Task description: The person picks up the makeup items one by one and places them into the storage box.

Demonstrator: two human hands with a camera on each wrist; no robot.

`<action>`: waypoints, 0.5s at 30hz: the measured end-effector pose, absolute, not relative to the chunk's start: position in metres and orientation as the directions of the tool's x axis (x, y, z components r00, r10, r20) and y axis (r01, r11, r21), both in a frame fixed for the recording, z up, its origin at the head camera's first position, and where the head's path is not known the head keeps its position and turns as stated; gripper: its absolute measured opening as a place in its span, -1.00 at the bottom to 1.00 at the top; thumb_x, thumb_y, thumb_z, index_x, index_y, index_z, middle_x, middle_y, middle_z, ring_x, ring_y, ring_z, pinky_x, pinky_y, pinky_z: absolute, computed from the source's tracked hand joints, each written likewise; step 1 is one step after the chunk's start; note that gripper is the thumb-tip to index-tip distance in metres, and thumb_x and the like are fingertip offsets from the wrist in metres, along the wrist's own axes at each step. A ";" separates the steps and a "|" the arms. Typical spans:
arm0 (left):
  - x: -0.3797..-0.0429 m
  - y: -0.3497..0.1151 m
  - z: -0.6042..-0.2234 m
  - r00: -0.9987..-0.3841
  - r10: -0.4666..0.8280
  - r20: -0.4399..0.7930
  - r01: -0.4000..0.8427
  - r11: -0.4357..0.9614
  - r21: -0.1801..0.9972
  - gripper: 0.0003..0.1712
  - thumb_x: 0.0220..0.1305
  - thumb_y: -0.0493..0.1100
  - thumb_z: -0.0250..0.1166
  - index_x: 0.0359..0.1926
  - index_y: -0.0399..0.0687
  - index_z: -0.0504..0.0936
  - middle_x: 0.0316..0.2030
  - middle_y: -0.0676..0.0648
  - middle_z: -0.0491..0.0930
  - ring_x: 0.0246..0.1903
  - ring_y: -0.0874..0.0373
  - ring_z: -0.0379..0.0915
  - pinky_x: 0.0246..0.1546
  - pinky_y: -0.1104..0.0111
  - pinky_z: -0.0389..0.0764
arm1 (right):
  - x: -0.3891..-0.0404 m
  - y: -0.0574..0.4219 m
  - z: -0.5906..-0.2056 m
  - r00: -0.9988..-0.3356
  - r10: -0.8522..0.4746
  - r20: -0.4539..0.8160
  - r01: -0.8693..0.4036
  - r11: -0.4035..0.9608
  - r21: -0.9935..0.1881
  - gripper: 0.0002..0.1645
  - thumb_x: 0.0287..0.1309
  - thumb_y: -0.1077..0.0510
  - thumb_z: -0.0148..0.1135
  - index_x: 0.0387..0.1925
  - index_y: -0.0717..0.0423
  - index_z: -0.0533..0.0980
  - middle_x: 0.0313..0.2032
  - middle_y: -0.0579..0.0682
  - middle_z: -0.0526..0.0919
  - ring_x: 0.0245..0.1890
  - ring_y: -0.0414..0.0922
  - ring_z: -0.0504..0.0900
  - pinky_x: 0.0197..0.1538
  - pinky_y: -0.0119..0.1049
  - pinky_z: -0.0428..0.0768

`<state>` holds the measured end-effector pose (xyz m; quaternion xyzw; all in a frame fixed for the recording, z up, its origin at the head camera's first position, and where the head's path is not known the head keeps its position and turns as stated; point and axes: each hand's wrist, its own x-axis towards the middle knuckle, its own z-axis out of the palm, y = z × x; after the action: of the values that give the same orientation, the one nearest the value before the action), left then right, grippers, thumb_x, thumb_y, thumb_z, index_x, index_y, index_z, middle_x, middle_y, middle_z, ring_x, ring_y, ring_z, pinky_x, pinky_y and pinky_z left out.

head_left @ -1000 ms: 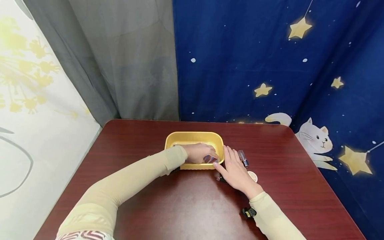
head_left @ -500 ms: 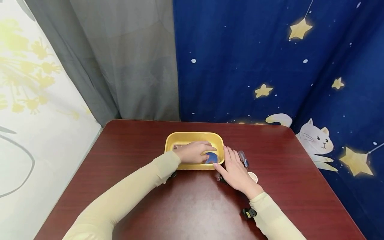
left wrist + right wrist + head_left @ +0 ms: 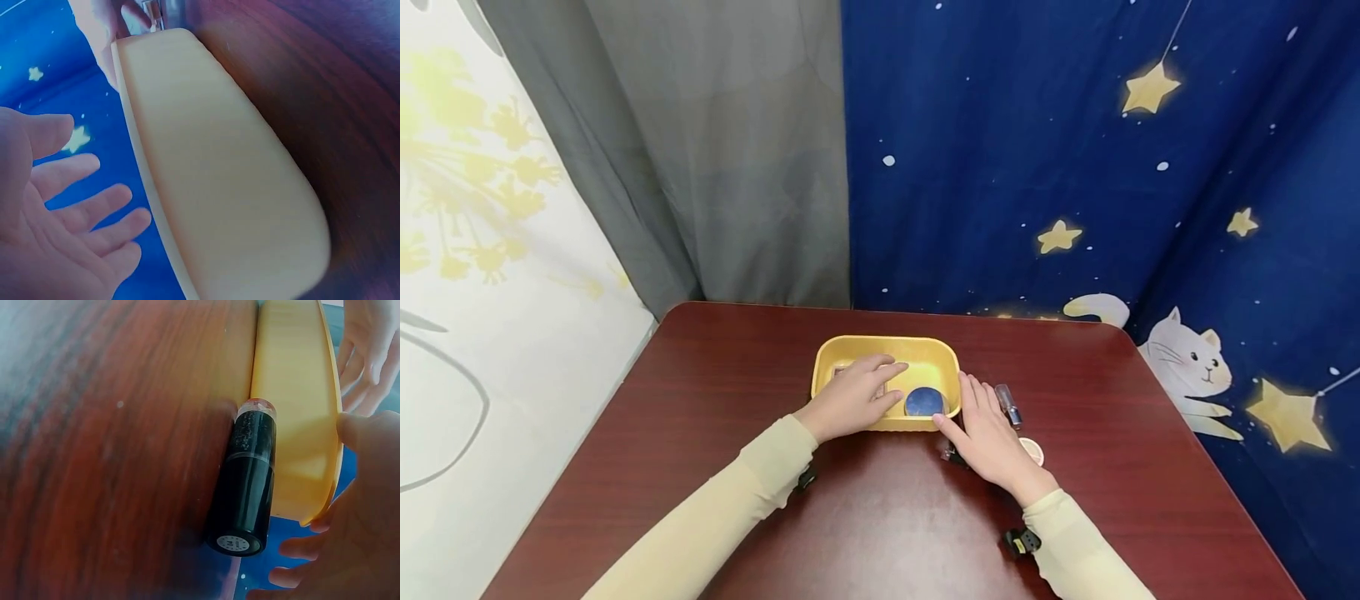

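Head view: a blue disc (image 3: 924, 402) lies inside a yellow tray (image 3: 880, 342), in its near right corner, just rightward of the left hand's (image 3: 850, 398) thumb. Seen from above, the disc looks round, with no long axis; the tray's runs left to right. The left hand hangs above the tray's left half, fingers spread, its grip released and holding nothing, mostly hiding a flat case (image 3: 838, 371) below. The right hand (image 3: 990, 435) looks slightly nearer to the disc: straight fingers along the tray's right end, thumb at the near corner of the rim, grip unclenched. Outside, the right wrist view shows a black tube (image 3: 245, 475) beside the tray. Past the right hand lie a clear-capped tube (image 3: 1009, 407) and a pale round item (image 3: 1032, 451), partly hidden. Beneath is a dark red counter (image 3: 880, 533); behind hang 2 curtains, grey (image 3: 752, 167) and starry blue (image 3: 970, 208).
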<state>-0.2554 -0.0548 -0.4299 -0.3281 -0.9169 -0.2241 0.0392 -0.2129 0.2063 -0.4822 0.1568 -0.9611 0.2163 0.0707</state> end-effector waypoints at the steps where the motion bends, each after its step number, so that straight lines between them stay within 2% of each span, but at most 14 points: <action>1: -0.254 -0.058 -0.430 -0.793 0.565 0.227 0.606 0.698 0.381 -0.38 0.45 0.14 0.19 0.42 0.05 0.45 0.35 -0.14 0.40 0.34 -0.04 0.30 0.28 -0.02 0.34 | -0.213 0.206 -0.482 -0.942 -0.272 0.198 -0.331 0.857 -0.396 0.11 0.40 -0.43 -0.07 0.56 0.30 -0.05 0.50 0.31 0.08 0.47 0.34 0.02 0.43 0.23 0.05; 4: -0.250 -0.068 -0.432 -0.814 0.522 0.256 0.581 0.725 0.369 -0.26 0.42 0.23 0.19 0.48 0.01 0.36 0.41 -0.18 0.30 0.40 -0.08 0.19 0.36 0.01 0.25 | -0.213 0.207 -0.481 -0.947 -0.267 0.181 -0.319 0.860 -0.398 0.12 0.39 -0.46 -0.08 0.57 0.27 -0.06 0.51 0.30 0.06 0.49 0.33 -0.01 0.44 0.23 0.03; 9: -0.248 -0.081 -0.437 -0.826 0.473 0.306 0.560 0.750 0.351 -0.04 0.35 0.32 0.22 0.53 -0.17 0.21 0.47 -0.24 0.17 0.46 -0.14 0.05 0.40 0.01 0.17 | -0.213 0.209 -0.479 -0.942 -0.264 0.206 -0.325 0.867 -0.377 0.10 0.39 -0.42 -0.03 0.55 0.31 -0.01 0.48 0.35 0.10 0.47 0.35 0.02 0.43 0.25 0.03; 15: -0.238 -0.101 -0.443 -0.905 0.387 0.176 0.425 0.831 0.360 0.16 0.34 0.45 0.11 0.57 -0.29 -0.03 0.56 -0.30 -0.12 0.53 -0.23 -0.24 0.44 -0.11 -0.02 | -0.214 0.207 -0.479 -0.936 -0.275 0.219 -0.339 0.871 -0.356 0.10 0.39 -0.41 -0.01 0.54 0.33 0.01 0.46 0.39 0.13 0.45 0.37 0.06 0.42 0.26 0.06</action>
<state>-0.2378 -0.1014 -0.4431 -0.2127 -0.9555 -0.1987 0.0477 -0.2140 0.2073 -0.4786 0.1593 -0.9638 0.1981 0.0811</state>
